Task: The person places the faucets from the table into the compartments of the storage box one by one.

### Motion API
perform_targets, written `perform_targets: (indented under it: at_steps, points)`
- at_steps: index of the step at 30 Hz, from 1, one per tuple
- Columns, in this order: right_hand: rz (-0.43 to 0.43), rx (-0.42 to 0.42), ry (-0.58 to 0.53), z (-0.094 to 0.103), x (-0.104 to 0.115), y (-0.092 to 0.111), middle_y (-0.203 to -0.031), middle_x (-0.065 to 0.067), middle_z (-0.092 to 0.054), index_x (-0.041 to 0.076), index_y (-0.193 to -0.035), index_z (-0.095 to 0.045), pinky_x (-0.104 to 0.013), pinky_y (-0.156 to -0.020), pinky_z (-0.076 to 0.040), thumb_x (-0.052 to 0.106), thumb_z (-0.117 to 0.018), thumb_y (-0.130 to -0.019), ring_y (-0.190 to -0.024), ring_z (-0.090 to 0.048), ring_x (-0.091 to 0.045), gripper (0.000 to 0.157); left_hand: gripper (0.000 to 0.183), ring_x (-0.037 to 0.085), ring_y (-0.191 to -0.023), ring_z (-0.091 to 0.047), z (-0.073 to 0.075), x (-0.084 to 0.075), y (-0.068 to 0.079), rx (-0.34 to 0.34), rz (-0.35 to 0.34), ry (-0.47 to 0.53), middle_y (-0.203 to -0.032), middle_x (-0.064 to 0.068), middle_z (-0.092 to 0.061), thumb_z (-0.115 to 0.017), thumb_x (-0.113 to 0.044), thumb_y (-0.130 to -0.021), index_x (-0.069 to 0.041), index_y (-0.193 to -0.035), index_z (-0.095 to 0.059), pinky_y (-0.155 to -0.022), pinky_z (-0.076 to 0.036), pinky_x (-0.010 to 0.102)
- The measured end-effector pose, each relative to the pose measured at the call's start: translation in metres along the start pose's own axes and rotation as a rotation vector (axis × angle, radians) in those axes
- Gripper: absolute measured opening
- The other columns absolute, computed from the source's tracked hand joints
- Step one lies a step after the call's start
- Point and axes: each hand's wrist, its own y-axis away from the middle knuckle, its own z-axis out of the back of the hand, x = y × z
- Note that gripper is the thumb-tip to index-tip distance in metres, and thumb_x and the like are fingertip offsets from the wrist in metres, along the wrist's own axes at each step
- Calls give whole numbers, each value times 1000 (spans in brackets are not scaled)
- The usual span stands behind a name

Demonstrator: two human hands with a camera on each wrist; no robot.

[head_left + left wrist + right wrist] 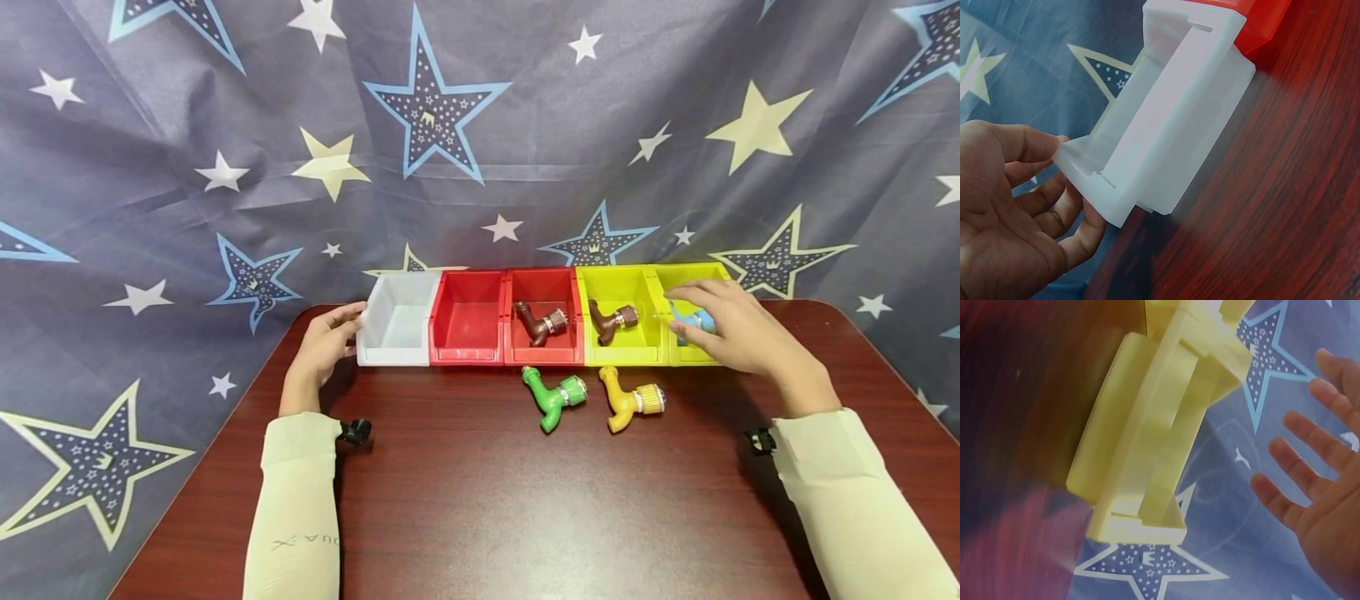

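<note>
My left hand [324, 343] rests its fingertips on the outer side of the white bin [397, 360], at the left end of a joined row of bins. In the left wrist view the fingers [1079, 240] touch the bin's end wall and corner. My right hand [731, 327] hovers over the rightmost yellow bin [692, 357], fingers spread and holding nothing. Inside that bin lies a blue toy tap [701, 320], partly hidden by the hand. The right wrist view shows the yellow bin [1132, 444] with the fingers [1300, 456] apart from it.
Brown taps lie in the right red bin [543, 357] and the left yellow bin [626, 357]; the other red bin [467, 357] stands beside the white one. A green tap [553, 398] and a yellow tap [628, 400] lie before the row on the wooden table [525, 517].
</note>
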Motion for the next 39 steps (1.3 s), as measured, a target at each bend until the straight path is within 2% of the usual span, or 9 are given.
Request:
perform_targets:
  at_steps: [6, 13, 19, 24, 28, 31, 33, 36, 39]
  points:
    - [-36, -6, -19, 7, -10, 6, -136, -21, -59, 5, -136, -62, -63, -102, -33, 22, -73, -95, -123, -48, -44, 46, 46, 23, -117, -55, 0, 4, -2, -4, -16, -11, -146, 19, -49, -49, -17, -108, -11, -153, -49, -83, -56, 33]
    - [-125, -11, -59, 14, -25, 17, -143, -28, -50, 3, -140, -58, -68, -106, -27, 24, -70, -98, -130, -40, -52, 48, 47, 23, -117, -55, -1, 2, -1, 8, -25, 0, -149, 21, -47, -48, -15, -108, -10, -154, -47, -81, -56, 31]
    - [-161, -68, -64, 15, -43, 24, -135, -31, -55, 1, -139, -56, -66, -99, -34, 22, -70, -98, -117, -53, -50, 48, 47, 21, -115, -55, 0, 2, -1, 9, -16, 6, -148, 20, -48, -47, -15, -108, -9, -154, -47, -80, -55, 30]
    - [-283, -103, -92, 13, -52, 30, -121, -32, -63, -3, -140, -54, -64, -86, -45, 23, -65, -101, -104, -63, -48, 47, 47, 22, -116, -54, 0, 3, -1, 14, -17, -5, -147, 20, -48, -48, -17, -108, -10, -155, -47, -80, -55, 29]
    - [-385, -101, -128, 11, -59, 34, -114, -34, -67, -5, -140, -53, -62, -80, -47, 29, -58, -105, -97, -65, -48, 49, 47, 23, -117, -54, 1, 3, 0, 15, -14, -2, -148, 21, -47, -47, -18, -108, -10, -155, -46, -80, -55, 29]
    - [-459, -82, -154, 10, -64, 38, -116, -37, -64, -6, -141, -52, -63, -81, -47, 36, -53, -106, -101, -63, -50, 54, 48, 22, -116, -54, 0, 3, 0, 18, -16, 3, -148, 21, -47, -48, -18, -108, -10, -155, -46, -79, -55, 28]
    - [-508, -62, -179, 10, -67, 40, -120, -38, -62, -6, -141, -51, -64, -83, -47, 40, -50, -107, -105, -61, -52, 58, 48, 25, -117, -54, -1, -5, 5, 26, -7, 9, -149, 23, -46, -47, -15, -108, -8, -155, -45, -80, -55, 30]
    - [-567, -42, -217, 9, -70, 42, -120, -38, -61, -9, -139, -52, -56, -79, -52, 45, -46, -107, -98, -64, -46, 63, 49, 28, -119, -53, -2, -17, 13, 41, 5, 12, -150, 25, -45, -47, -12, -107, -4, -155, -43, -82, -55, 32]
    - [-616, -37, -311, 7, -71, 43, -117, -37, -61, -13, -137, -51, -41, -70, -57, 50, -44, -106, -85, -68, -31, 70, 49, 30, -119, -53, -3, -26, 18, 45, 14, 10, -149, 26, -45, -46, -10, -107, -2, -155, -43, -83, -55, 34]
